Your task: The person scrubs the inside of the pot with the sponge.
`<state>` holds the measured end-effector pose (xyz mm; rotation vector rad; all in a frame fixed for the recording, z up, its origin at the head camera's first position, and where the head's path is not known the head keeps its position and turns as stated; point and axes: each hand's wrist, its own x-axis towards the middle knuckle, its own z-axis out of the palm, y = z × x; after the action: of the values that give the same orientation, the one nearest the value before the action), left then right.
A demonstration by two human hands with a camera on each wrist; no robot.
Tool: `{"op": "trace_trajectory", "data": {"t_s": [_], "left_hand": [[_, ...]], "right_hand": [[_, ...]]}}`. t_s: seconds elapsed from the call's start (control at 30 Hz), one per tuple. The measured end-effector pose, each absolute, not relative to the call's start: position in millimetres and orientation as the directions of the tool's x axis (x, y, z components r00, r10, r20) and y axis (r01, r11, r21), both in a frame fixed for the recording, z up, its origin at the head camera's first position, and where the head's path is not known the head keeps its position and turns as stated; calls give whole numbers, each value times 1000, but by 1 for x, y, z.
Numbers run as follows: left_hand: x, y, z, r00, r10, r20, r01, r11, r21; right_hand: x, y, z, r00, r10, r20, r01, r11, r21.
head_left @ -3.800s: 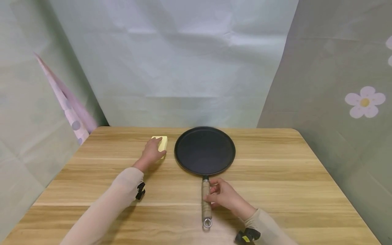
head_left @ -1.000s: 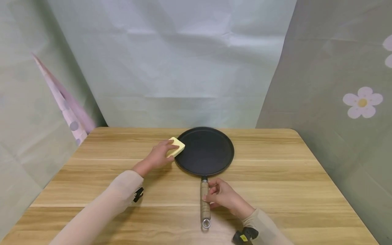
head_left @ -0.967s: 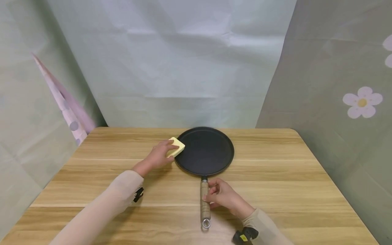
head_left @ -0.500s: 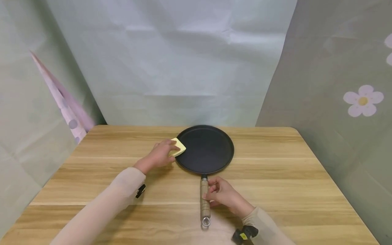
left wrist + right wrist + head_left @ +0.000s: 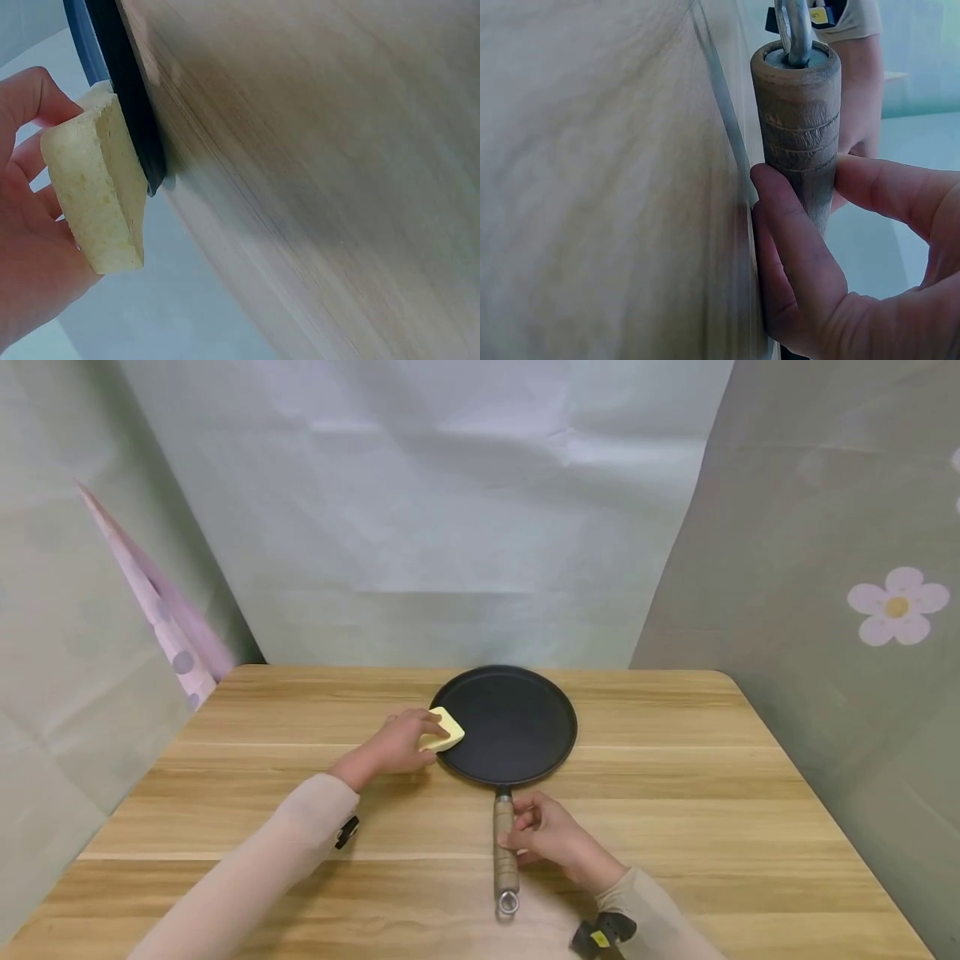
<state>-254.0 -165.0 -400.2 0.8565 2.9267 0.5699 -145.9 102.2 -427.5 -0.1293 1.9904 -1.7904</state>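
Observation:
A flat black frying pan [image 5: 510, 718] lies at the middle of the table, its brown wooden handle [image 5: 504, 852] toward me. My left hand [image 5: 401, 743] grips a pale yellow sponge [image 5: 450, 731] over the pan's left rim. In the left wrist view the sponge [image 5: 94, 184] is a thick block against the pan's dark rim [image 5: 131, 97], with fingers and thumb around it. My right hand [image 5: 551, 839] pinches the handle from the right. In the right wrist view, thumb and fingers lie on opposite sides of the wooden handle [image 5: 799, 135], near its metal hanging ring [image 5: 795, 34].
The wooden table [image 5: 712, 827] has rounded far corners. Pale fabric [image 5: 465, 510] hangs behind it, and a grey sheet with a flower print [image 5: 896, 607] hangs at the right. Both forearms wear dark wrist devices under or beside beige sleeves [image 5: 262, 860].
My left hand picked the sponge up from the table left of the pan and carried it right, onto the rim; lately it shifted slightly further inward. My right hand stays on the handle.

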Motion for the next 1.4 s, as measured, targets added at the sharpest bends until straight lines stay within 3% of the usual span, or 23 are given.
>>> {"op": "trace_trajectory", "data": {"t_s": [1.4], "left_hand": [[-246,-142,-406,-716,697,33,620,614,487]], "right_hand": [[-148,103,-428,-896,-360,-261,220,152,-964]]}}
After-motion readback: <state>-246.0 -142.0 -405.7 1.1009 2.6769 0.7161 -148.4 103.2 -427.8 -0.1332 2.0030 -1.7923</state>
